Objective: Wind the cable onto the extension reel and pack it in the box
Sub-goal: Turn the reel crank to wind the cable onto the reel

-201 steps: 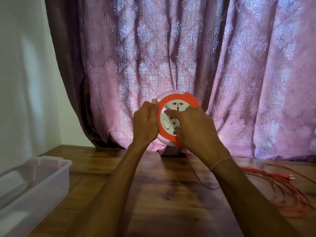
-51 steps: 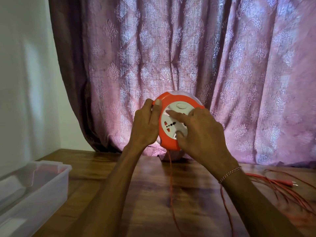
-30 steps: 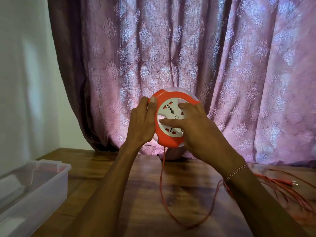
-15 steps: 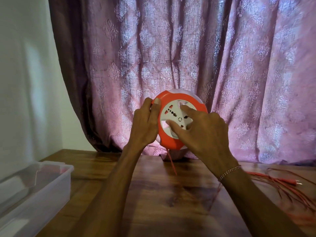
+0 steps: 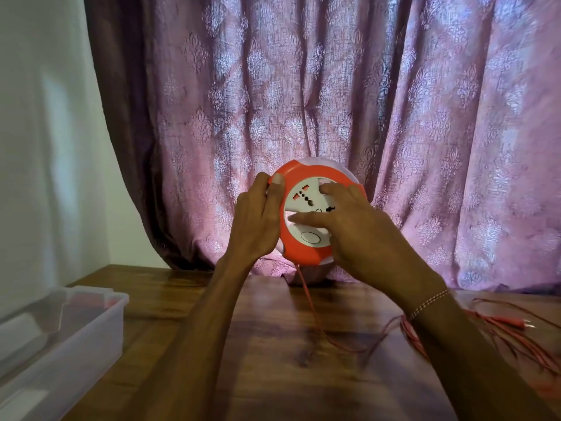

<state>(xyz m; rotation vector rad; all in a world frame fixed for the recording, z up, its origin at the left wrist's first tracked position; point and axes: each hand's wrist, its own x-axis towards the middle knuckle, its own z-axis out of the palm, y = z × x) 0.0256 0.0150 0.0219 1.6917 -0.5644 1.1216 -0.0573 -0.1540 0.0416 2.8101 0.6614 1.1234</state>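
Observation:
I hold a round orange and white extension reel (image 5: 299,183) upright above the wooden table (image 5: 273,375). My left hand (image 5: 256,221) grips its left rim, thumb on the orange ring. My right hand (image 5: 361,235) lies on the white socket face, fingers spread across it. A thin orange cable (image 5: 312,311) hangs from the reel's bottom, curves over the table and passes under my right wrist to a loose pile (image 5: 522,338) at the right, where the plug end (image 5: 526,323) lies. A clear plastic box (image 5: 76,335) stands open at the left.
A purple patterned curtain (image 5: 334,101) hangs right behind the reel. A white wall (image 5: 39,132) borders the table on the left. Something dark rests on the table under the reel, against the curtain.
The white socket face has kept turning under my right hand, and the oval button is now at the bottom. The hanging cable's loop has swung and the loose slack on the table has shortened.

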